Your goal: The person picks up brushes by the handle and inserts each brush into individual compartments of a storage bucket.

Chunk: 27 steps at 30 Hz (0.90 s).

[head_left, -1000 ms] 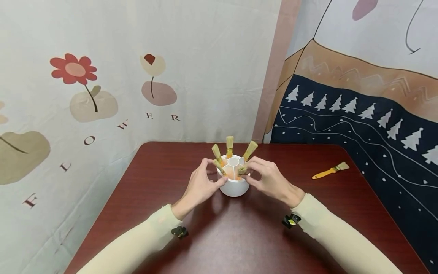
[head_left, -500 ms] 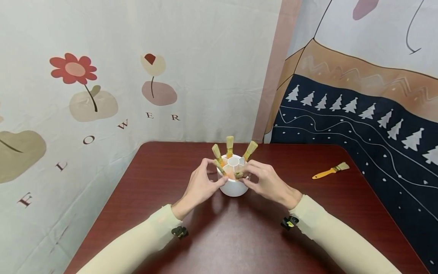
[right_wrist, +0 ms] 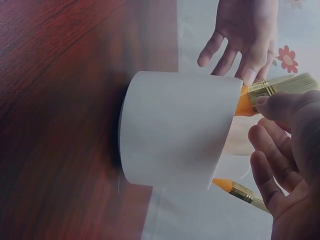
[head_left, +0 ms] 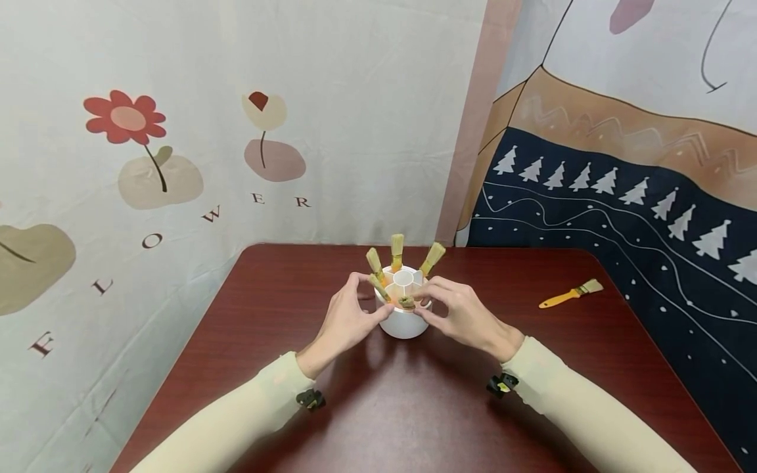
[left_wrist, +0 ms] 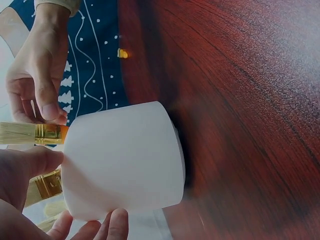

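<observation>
A round white divided holder (head_left: 404,325) stands on the table with paintbrushes in its slots, bristles up. My left hand (head_left: 347,320) grips its left side, the thumb at the rim and fingertips against the wall in the left wrist view. Beside that hand leans one paintbrush (head_left: 380,288). My right hand (head_left: 466,316) pinches the front paintbrush (right_wrist: 262,89) by its metal band, thumb on it in the right wrist view; the other fingers curl loosely. The orange handle goes down inside the rim, its lower part hidden.
Three more paintbrushes, among them the middle one (head_left: 397,253), fan out at the holder's back. A loose paintbrush with a yellow handle (head_left: 570,295) lies at the table's right. Printed cloth (head_left: 355,131) hangs behind the reddish-brown table (head_left: 408,407).
The front paintbrush has shifted left along the rim and its bristles have turned toward me, the right hand moving slightly left with it. The left hand keeps its hold on the holder.
</observation>
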{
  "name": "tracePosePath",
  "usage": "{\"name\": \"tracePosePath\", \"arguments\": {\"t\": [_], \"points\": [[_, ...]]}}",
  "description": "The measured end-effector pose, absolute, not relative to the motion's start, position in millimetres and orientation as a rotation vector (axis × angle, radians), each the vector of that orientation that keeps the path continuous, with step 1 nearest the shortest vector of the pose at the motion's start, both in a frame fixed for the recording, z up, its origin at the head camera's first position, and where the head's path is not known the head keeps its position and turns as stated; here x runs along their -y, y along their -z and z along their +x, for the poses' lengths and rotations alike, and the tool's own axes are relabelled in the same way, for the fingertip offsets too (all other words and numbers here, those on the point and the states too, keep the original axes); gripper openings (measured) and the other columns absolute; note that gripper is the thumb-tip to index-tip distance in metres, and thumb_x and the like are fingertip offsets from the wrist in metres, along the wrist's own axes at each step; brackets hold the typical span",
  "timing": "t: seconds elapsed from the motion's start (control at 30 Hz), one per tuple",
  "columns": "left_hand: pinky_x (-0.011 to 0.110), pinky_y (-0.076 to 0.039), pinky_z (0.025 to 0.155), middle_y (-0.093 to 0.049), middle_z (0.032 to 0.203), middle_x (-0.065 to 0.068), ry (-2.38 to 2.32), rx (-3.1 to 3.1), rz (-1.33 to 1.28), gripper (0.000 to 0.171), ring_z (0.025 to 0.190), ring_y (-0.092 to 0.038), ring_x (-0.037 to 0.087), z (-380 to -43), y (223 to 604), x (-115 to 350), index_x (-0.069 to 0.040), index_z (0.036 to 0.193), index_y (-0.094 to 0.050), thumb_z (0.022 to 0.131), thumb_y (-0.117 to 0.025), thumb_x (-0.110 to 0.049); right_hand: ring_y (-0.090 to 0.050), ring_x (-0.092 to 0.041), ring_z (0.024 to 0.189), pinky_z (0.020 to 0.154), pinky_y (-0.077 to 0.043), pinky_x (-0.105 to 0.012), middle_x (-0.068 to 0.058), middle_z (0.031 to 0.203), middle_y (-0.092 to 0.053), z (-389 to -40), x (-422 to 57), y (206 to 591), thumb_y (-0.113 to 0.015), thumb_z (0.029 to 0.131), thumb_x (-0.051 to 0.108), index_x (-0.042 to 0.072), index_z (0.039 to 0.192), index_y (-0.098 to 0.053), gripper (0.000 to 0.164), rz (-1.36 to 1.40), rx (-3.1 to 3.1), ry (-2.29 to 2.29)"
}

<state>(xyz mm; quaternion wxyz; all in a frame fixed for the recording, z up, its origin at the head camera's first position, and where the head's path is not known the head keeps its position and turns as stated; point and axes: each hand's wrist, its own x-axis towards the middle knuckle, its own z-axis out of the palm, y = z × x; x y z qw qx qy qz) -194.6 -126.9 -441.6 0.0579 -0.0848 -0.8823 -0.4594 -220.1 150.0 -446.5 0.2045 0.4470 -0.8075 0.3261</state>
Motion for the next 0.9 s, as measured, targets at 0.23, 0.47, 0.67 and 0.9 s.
{"name": "tracePosePath", "arguments": {"t": [0.23,0.47,0.67,0.9], "points": [[0.058,-0.069,0.101,-0.079,0.147,0.023,1.39,2.683,-0.248,0.062,0.129,-0.083,0.04,-194,440,126,-0.011,0.141,-0.062,0.095,-0.097,-0.031,-0.078,-0.018,0.094,0.085,-0.065,-0.022,-0.004,0.114,-0.083,-220,-153,442,-0.096,0.095,0.003,0.012,0.128,-0.085,0.036,1.246,2.227,-0.89],[0.059,-0.069,0.102,-0.078,0.148,0.024,1.395,2.683,-0.248,0.062,0.13,-0.083,0.041,-194,440,126,-0.01,0.142,-0.061,0.095,-0.097,-0.03,-0.077,-0.013,0.098,0.089,-0.067,-0.023,-0.002,0.114,-0.083,-218,-160,440,-0.098,0.094,0.004,0.012,0.128,-0.086,0.037,1.212,2.252,-0.873],[0.057,-0.069,0.102,-0.079,0.148,0.021,1.388,2.689,-0.235,0.063,0.129,-0.084,0.037,-194,440,125,-0.01,0.143,-0.061,0.095,-0.097,-0.03,-0.081,-0.018,0.099,0.09,-0.07,-0.034,-0.002,0.113,-0.083,-216,-169,439,-0.096,0.095,0.002,0.009,0.126,-0.085,0.033,1.156,2.292,-0.886],[0.059,-0.068,0.104,-0.078,0.149,0.025,1.397,2.699,-0.215,0.066,0.131,-0.082,0.04,-193,439,124,-0.009,0.146,-0.06,0.095,-0.096,-0.03,-0.083,-0.02,0.101,0.092,-0.072,-0.04,-0.004,0.116,-0.084,-213,-182,440,-0.096,0.096,0.003,0.009,0.126,-0.085,0.033,1.093,2.344,-0.931]]}}
